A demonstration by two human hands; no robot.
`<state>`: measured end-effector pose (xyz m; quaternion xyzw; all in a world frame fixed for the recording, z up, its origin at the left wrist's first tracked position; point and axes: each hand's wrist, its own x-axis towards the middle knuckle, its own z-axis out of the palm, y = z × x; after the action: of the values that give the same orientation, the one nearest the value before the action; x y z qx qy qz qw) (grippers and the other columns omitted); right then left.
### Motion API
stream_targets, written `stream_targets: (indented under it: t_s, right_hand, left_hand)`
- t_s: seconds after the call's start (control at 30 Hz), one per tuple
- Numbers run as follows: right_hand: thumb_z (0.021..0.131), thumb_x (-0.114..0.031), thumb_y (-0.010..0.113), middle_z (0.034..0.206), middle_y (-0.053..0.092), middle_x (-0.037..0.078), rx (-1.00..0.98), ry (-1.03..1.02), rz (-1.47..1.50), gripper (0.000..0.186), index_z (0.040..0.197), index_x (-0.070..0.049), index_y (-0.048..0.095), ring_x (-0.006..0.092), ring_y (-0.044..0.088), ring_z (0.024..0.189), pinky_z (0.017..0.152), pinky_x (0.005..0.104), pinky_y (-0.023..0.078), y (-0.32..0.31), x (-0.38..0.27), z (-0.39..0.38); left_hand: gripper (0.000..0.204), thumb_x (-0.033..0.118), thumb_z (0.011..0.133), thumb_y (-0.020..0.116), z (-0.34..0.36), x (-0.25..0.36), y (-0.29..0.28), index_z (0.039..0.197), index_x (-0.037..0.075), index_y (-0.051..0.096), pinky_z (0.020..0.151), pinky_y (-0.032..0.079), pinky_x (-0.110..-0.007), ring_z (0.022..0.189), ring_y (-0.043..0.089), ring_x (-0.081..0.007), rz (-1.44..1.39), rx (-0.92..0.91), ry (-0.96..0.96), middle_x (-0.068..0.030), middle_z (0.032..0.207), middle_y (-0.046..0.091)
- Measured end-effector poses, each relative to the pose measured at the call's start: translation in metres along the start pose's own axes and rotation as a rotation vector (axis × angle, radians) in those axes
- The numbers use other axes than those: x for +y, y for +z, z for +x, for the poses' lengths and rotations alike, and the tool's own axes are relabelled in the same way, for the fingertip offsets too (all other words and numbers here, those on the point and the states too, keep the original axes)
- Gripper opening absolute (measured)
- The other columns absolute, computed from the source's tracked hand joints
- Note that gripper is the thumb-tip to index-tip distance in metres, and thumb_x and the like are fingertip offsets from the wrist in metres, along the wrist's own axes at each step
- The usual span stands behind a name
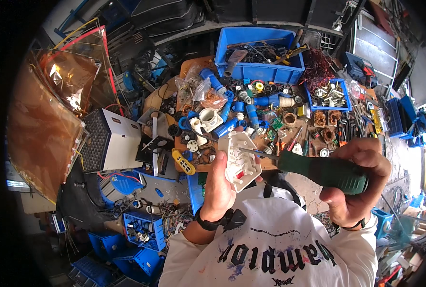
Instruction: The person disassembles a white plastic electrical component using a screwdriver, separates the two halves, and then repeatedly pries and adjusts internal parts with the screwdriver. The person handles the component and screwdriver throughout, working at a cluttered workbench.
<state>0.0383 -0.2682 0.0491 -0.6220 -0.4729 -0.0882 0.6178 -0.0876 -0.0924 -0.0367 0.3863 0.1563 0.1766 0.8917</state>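
Observation:
My left hand (218,184) is closed around a white plastic housing (235,167), its hollow inside facing up. Posts, ribs and a small red part show within it. In my right hand (361,177) is a screwdriver (325,172) with a thick dark green handle, gripped by thumb and fingers. Its metal shaft points left, and the tip lies over the inside of the housing; whether it touches a screw there is too small to tell. Both hands are held in front of my chest, above the near edge of the wooden table.
The wooden table (198,167) is crowded with blue and white plastic fittings, tools and circuit boards. At its back stands a large blue crate (263,71), with a small blue tray (329,98) of metal parts to its right. A yellow power strip (183,161) lies left of my hands.

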Motion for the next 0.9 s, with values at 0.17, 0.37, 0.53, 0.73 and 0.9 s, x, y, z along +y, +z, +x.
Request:
stream_targets:
  t_s: [0.17, 0.37, 0.53, 0.73, 0.9]
  right_hand:
    - [0.077, -0.009, 0.074, 0.105, 0.054, 0.024, -0.049, -0.08, 0.246, 0.038, 0.103, -0.011, 0.046, 0.0327, 0.06, 0.094, 0.076, 0.0397, 0.053, 0.006, -0.005, 0.007]
    - [0.078, -0.01, 0.073, 0.111, 0.049, 0.022, -0.039, -0.02, 0.363, 0.035, 0.104, -0.02, 0.052, 0.0372, 0.058, 0.099, 0.079, 0.0433, 0.053, 0.019, -0.01, 0.001]
    - [0.062, -0.016, 0.085, 0.112, 0.043, 0.015, -0.084, -0.064, 0.336, 0.054, 0.106, -0.028, 0.056, 0.0317, 0.057, 0.095, 0.073, 0.0367, 0.053, 0.013, -0.003, 0.0]
    - [0.071, -0.008, 0.077, 0.103, 0.054, 0.018, -0.04, -0.191, 0.424, 0.045, 0.108, -0.018, 0.053, 0.0362, 0.06, 0.092, 0.073, 0.0417, 0.054, 0.023, 0.004, 0.007]
    - [0.078, -0.009, 0.071, 0.099, 0.058, 0.021, -0.046, -0.181, 0.463, 0.035, 0.106, -0.011, 0.05, 0.0388, 0.061, 0.09, 0.074, 0.0448, 0.054, 0.029, 0.0, 0.007]
  left_hand:
    - [0.066, 0.053, 0.095, 0.032, 0.001, 0.001, 0.005, 0.142, 0.007, 0.027, 0.067, 0.057, -0.04, 0.095, 0.061, -0.0227, -0.002, 0.003, -0.006, -0.0128, 0.112, 0.057]
    - [0.067, 0.052, 0.095, 0.036, 0.003, 0.003, 0.007, 0.144, 0.008, 0.023, 0.068, 0.056, -0.036, 0.093, 0.06, -0.0178, 0.006, -0.026, -0.008, -0.0087, 0.112, 0.055]
    - [0.068, 0.053, 0.095, 0.036, 0.006, 0.001, 0.007, 0.144, 0.007, 0.023, 0.068, 0.057, -0.036, 0.093, 0.06, -0.0171, 0.028, -0.033, -0.006, -0.0081, 0.114, 0.055]
    - [0.07, 0.053, 0.095, 0.036, 0.008, 0.004, 0.007, 0.145, 0.007, 0.02, 0.068, 0.057, -0.036, 0.093, 0.06, -0.0174, 0.026, -0.01, -0.005, -0.0079, 0.117, 0.054]
    - [0.071, 0.054, 0.094, 0.035, 0.011, 0.005, 0.008, 0.145, 0.007, 0.02, 0.069, 0.057, -0.036, 0.091, 0.06, -0.0175, 0.029, -0.012, -0.004, -0.0085, 0.113, 0.055]
